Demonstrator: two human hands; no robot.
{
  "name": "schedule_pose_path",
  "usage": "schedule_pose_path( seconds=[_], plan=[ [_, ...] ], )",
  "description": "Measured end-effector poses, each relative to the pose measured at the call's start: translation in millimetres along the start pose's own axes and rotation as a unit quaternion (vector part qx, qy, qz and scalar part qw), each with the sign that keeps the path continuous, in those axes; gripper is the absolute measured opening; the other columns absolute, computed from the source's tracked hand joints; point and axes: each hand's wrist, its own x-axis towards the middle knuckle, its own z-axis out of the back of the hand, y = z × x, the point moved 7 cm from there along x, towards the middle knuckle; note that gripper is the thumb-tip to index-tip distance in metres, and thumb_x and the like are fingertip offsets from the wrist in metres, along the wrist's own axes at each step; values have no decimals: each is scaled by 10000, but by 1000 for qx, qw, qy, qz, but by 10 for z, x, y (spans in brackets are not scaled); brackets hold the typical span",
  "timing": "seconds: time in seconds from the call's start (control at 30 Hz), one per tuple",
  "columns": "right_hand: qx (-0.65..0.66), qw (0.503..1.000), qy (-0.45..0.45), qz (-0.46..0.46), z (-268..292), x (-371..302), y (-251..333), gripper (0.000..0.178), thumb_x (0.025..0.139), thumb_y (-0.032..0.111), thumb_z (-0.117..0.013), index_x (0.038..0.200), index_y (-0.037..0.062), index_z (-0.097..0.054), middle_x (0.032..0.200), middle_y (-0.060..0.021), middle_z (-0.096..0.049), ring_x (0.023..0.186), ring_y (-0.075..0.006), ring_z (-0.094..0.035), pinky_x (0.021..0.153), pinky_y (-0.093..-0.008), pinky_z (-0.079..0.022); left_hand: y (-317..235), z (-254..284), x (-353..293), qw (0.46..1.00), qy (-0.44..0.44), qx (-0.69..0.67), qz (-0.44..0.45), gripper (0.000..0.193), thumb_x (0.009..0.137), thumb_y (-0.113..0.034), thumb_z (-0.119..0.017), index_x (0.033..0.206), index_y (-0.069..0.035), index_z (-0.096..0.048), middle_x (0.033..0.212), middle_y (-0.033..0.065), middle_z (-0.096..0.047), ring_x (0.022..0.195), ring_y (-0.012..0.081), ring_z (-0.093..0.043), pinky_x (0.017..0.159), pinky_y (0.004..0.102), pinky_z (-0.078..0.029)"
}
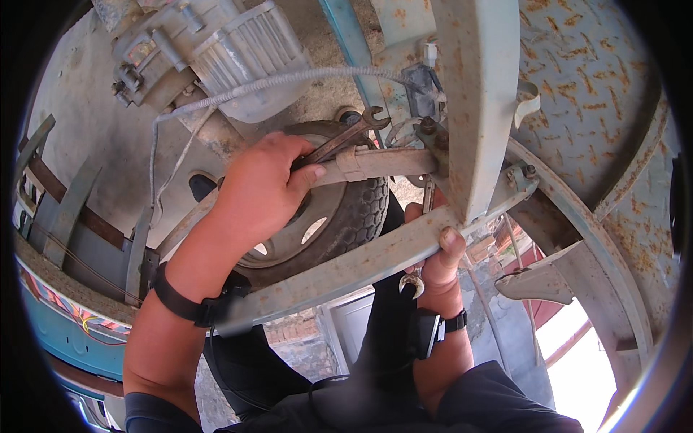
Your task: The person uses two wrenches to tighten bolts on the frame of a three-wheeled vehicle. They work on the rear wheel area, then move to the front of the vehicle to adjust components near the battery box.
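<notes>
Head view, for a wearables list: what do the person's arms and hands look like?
Left hand and right hand are gloveless. A dark sleeve shows near the left elbow. A black left strap carries a dark device; the black right strap carries a boxy dark unit with a pale panel.

Dressed in a dark short sleeve (157, 413) at lower left, black trousers (253, 372) at lower middle. Fitted left of centre with a broad black strap (175, 298) and dark boxy module (232, 290); lower right of centre, with a slimmer black band (456, 322) and pale-edged black device (424, 334).
</notes>
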Motion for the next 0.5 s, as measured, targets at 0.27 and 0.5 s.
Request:
schedule_pose_path(
  seconds=[0.27, 0.5],
  plan=[
    [31, 998, -8, -50, 238, -31, -157, 935, 664, 577, -812, 1412, 120, -485, 1001, -47, -554, 803, -171, -544, 660, -334, -491, -459, -66, -104, 998, 28, -58, 2, 296, 922, -271, -718, 981, 17, -689, 980, 229, -678, 916, 428, -662, 782, 501, -527],
    [5, 999, -32, -18, 120, -16, -100, 950, 680, 655, -756, 1360, 56, -469, 684, -49, -507, 375, -114, -414, 318, -256, -359, -663, -174, -30, 997, 25, -72, 20, 288, 922, -249, -705, 978, 31, -672, 938, 244, -681, 911, 445, -663, 790, 511, -527]
  ],
)
